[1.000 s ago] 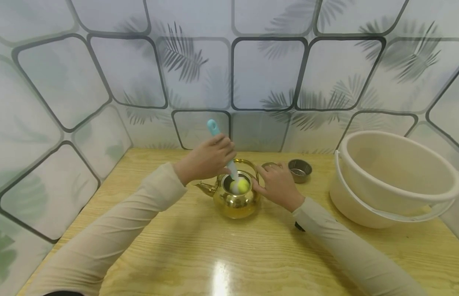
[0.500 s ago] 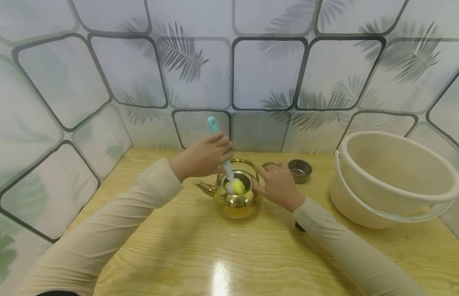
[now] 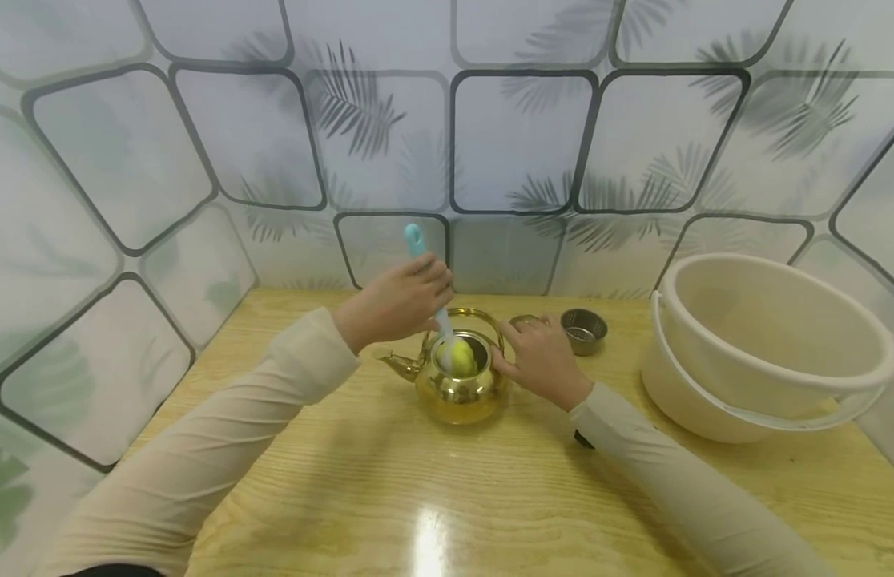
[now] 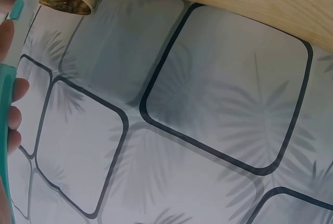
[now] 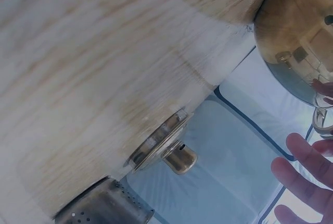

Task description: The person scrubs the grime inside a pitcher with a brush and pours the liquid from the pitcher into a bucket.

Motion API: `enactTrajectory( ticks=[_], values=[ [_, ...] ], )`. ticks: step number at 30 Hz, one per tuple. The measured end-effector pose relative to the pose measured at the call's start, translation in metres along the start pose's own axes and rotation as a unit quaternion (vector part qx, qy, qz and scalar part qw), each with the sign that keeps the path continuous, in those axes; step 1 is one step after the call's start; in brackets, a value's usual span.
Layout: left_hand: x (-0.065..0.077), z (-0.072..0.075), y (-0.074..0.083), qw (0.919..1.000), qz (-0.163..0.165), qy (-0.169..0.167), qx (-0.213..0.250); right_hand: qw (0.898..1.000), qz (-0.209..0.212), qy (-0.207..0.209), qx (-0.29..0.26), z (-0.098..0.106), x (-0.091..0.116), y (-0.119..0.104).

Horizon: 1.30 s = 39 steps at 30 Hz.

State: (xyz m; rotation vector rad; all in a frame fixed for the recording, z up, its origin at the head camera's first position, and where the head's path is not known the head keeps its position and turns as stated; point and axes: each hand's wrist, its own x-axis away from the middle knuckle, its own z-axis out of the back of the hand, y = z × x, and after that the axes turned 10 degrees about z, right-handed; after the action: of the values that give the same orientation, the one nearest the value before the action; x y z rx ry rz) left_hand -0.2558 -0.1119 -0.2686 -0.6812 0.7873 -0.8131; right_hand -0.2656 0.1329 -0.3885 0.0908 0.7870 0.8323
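My left hand (image 3: 404,298) grips the turquoise and white handle of a sponge brush (image 3: 414,237). The brush slants down, and its yellow-green sponge head (image 3: 459,357) sits in the mouth of a shiny gold kettle (image 3: 461,405). In the left wrist view the fingers curl round the brush handle (image 4: 7,96). My right hand (image 3: 544,361) holds the kettle at its right side, thumb and forefinger by the base of the arched handle. The other fingers (image 5: 302,182) stay loose in the right wrist view. The lower part of the sponge is hidden inside the kettle.
Behind my right hand lies the kettle lid (image 5: 161,143) with its knob. A perforated metal strainer basket (image 3: 584,331) stands beside it. On the right is a large cream bucket (image 3: 742,401) with its handle down. A patterned wall (image 3: 519,144) borders the wooden table (image 3: 389,497).
My left hand has shifted slightly left and up with the brush, now more upright. The sponge head has moved left within the kettle's mouth. Right hand and kettle stay put.
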Motion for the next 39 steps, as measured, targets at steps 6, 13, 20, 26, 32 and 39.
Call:
enactTrajectory(
  ticks=[6,13,20,26,32,39],
  values=[
    [-0.002,-0.002,0.002,0.9997,0.015,0.002,-0.017,1.0,-0.001,-0.006,0.003,0.0,0.0,0.0],
    [-0.001,-0.001,0.002,0.9993,0.035,-0.014,0.006,1.0,0.001,-0.002,0.005,0.0,-0.001,0.0],
    [0.002,0.002,0.001,0.9988,0.045,-0.009,0.017,1.0,-0.001,0.0,0.001,-0.001,0.0,0.0],
    [0.002,0.005,-0.002,0.9985,0.052,0.0,0.017,1.0,-0.004,-0.003,-0.001,-0.001,0.0,0.001],
    [0.004,0.007,-0.006,0.9982,0.057,-0.003,0.018,1.0,-0.007,-0.005,-0.007,0.0,-0.001,0.001],
    [0.01,0.007,-0.012,0.9976,0.067,-0.001,0.016,1.0,-0.007,-0.007,-0.004,-0.001,-0.001,0.001]
  ],
)
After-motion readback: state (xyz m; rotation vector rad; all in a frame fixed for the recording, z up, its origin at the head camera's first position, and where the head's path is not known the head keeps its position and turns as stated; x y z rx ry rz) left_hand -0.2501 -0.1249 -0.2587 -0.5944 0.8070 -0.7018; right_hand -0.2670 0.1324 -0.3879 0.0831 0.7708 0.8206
